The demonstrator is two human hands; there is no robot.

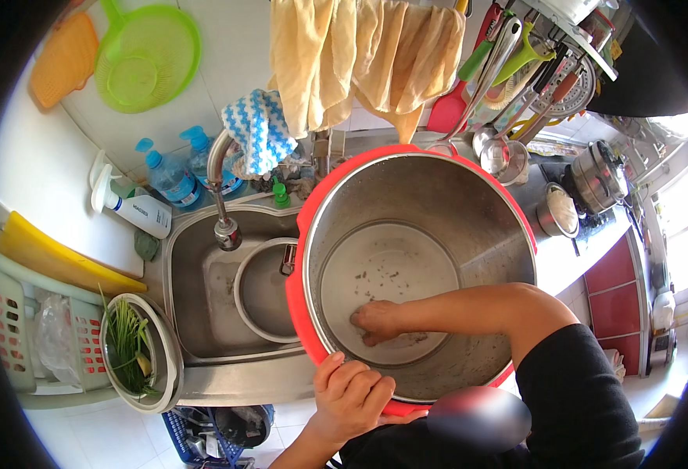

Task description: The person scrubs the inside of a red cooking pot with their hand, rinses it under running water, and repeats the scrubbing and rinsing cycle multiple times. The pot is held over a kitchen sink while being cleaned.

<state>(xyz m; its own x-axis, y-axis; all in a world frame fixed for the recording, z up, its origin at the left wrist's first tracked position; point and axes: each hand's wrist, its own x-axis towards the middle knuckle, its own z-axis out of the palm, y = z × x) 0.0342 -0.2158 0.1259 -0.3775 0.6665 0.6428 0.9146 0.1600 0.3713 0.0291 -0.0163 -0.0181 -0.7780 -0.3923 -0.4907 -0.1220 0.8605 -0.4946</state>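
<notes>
A large metal drum with a red rim (pixel 496 205) stands tilted in front of me at the sink's right side. My left hand (pixel 353 390) grips its red rim at the near left. My right hand (pixel 376 322) reaches down inside, with fingers curled against the bottom; whether it holds anything is hidden. Small dark bits lie scattered on the drum's bottom near my fingers. Left of the drum is a stainless steel sink (pixel 203 334) with a round metal basin (pixel 250 316) in it. The faucet (pixel 227 231) hangs over the sink, and a blue-and-white knitted cloth (pixel 260 132) is draped on it.
Bowls with green stalks (pixel 124 346) stand at the counter's left edge. Behind are a white spray bottle (pixel 144 214), blue pump bottles (pixel 174 184) and hanging yellow cloths (pixel 314 64). Ladles (pixel 487 138) hang at upper right, beyond them a pot (pixel 596 179). A blue basket (pixel 183 437) is below.
</notes>
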